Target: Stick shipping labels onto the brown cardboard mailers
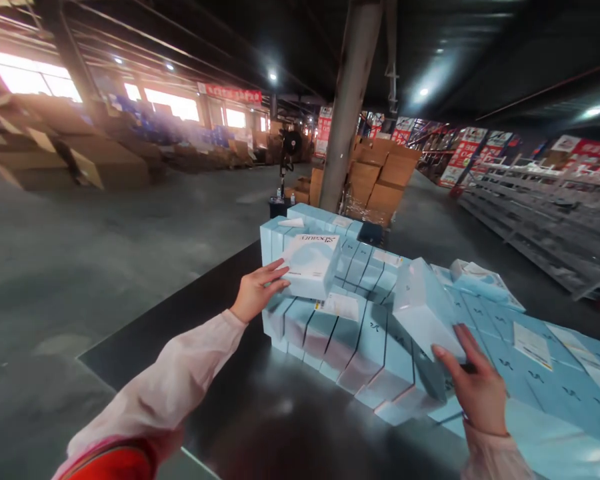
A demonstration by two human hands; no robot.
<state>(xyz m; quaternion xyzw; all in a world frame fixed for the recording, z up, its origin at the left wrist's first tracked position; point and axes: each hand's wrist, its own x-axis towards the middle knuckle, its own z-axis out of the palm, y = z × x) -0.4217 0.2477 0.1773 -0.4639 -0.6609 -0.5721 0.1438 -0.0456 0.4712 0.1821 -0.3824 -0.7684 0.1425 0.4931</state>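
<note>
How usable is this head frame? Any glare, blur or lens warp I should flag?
Head view: strong wide-angle warp, the pillar leans and the shelving bows; the windows at upper left are blown out with haze; the ceiling is dark; glare sheens the black table; the left hand and right hand on the pale blue boxes are sharp enough, the edges soft.

Your right hand [477, 393]: its thumb was hidden behind the tilted box [423, 310].
Box row [555, 400]: cut off at right edge.
Wall banners [230, 93]: you couldn't read them.
</note>
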